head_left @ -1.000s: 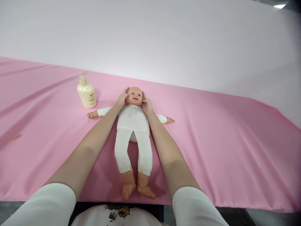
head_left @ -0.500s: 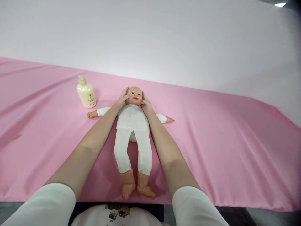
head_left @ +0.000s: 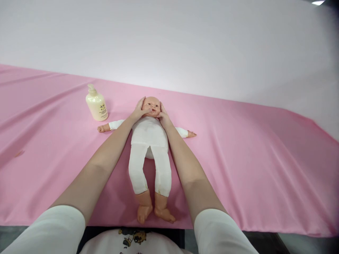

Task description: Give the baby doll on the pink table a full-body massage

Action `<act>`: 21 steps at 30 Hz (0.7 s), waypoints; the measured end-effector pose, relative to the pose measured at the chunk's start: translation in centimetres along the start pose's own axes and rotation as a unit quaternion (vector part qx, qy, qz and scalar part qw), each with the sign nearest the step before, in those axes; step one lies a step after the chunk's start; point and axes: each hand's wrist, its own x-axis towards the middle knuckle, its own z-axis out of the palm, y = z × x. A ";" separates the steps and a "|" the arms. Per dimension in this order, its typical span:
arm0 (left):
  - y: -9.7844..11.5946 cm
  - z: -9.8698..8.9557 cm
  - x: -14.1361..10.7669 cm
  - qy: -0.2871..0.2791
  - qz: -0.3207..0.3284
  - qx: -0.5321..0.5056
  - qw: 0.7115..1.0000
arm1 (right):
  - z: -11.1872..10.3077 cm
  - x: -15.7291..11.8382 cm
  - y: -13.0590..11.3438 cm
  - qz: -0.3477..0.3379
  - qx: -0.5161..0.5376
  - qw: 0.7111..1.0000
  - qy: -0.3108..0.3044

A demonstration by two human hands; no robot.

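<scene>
A baby doll [head_left: 149, 132] lies on its back on the pink cloth, its feet toward me and its arms stretched out to the sides. It has a cloth body in white and a bare, skin-toned head. My left hand [head_left: 138, 110] cups the left side of the head, its thumb lying across the lower cheek beside the mouth. On the opposite side, my right hand [head_left: 164, 117] holds the head with fingers along the temple and the thumb near the jaw. Fingers of both hands are partly hidden behind the head.
A cream pump bottle [head_left: 96, 106] stands upright to the left, beyond the doll's outstretched arm. The pink cloth [head_left: 238, 158] covers the table, with folds on both sides. Behind it rises a plain white wall [head_left: 159, 42].
My left thumb has slid across the doll's cheek toward the mouth. My right thumb has shifted slightly inward at the jaw. The doll and the bottle stay in place.
</scene>
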 end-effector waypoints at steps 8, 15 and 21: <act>-0.8 0.1 0.1 -0.013 0.006 -0.059 0.998 | 0.5 0.8 -0.4 0.014 -0.004 0.999 0.039; 0.4 0.2 -0.4 -0.018 -0.017 -0.091 0.996 | 0.7 0.8 -0.6 0.033 0.037 0.996 0.075; 1.8 0.8 -0.9 0.006 -0.056 -0.146 0.988 | 0.3 1.5 0.1 0.032 0.022 0.995 0.096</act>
